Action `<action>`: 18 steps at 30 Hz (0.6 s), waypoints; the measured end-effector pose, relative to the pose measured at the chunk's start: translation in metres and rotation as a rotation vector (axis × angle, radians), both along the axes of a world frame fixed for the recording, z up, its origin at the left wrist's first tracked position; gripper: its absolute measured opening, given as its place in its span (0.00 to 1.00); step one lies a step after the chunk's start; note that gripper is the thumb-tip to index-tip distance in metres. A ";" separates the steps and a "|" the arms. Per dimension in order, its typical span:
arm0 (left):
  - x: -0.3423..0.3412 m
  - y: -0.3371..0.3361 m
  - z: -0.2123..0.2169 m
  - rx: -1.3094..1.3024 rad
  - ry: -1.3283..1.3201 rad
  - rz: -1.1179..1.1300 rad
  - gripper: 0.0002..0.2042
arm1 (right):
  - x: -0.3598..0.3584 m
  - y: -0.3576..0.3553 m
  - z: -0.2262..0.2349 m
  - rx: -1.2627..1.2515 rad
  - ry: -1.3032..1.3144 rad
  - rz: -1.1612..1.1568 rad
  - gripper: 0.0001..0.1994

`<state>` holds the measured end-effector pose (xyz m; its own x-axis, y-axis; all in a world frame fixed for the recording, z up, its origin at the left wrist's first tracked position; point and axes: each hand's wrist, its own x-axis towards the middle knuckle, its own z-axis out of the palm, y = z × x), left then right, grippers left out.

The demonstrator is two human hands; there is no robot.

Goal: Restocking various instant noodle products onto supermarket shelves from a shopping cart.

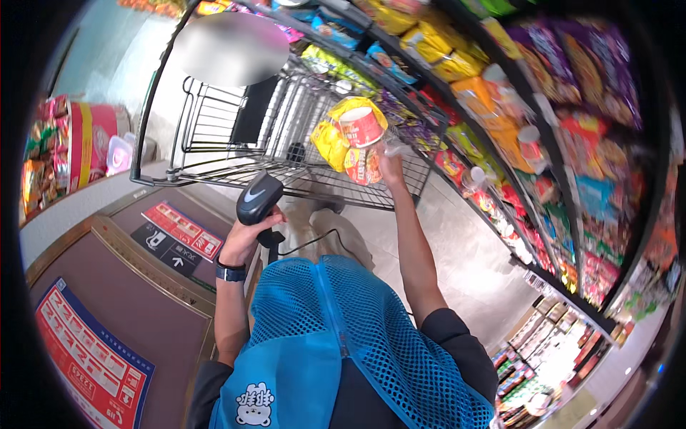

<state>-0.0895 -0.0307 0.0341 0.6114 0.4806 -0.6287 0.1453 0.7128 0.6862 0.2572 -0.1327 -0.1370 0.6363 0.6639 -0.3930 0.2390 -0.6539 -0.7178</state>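
My left hand (251, 234) is closed round the handle of a black handheld barcode scanner (259, 197), above a brown cabinet's edge. A dark cord (314, 247) curves away beside it. My right arm is stretched forward over a wire shopping cart (214, 136). At its end my right hand (390, 168) is at the right side of a red and white instant noodle cup (359, 127); its fingers are blurred, with something clear beside them. A second, red-orange noodle cup (363, 166) sits just below. Yellow packets (330, 145) lie against the cups.
Shelves of bagged snacks (436, 50) run along the right. Brown cabinets (143, 275) with red notices stand at the left, by a pink box (93, 139) of packets. A blurred round patch (232, 50) covers part of the cart's far end. Grey floor (464, 243) shows beyond my right arm.
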 end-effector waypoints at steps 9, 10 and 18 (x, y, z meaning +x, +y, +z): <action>0.042 -0.033 0.035 0.065 -0.195 -0.182 0.07 | -0.002 -0.108 0.111 0.591 0.755 -0.722 0.15; 0.047 -0.035 0.039 0.082 -0.220 -0.267 0.07 | -0.004 -0.109 0.118 0.714 0.810 -0.717 0.16; 0.071 -0.014 0.058 0.171 -0.253 -0.447 0.08 | 0.003 -0.048 0.115 1.051 0.830 -0.786 0.19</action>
<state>-0.0186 -0.0448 0.0919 0.9020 0.2212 -0.3707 0.2239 0.4944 0.8399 0.2604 -0.1812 -0.0222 0.7915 0.4725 -0.3876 -0.5939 0.4452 -0.6701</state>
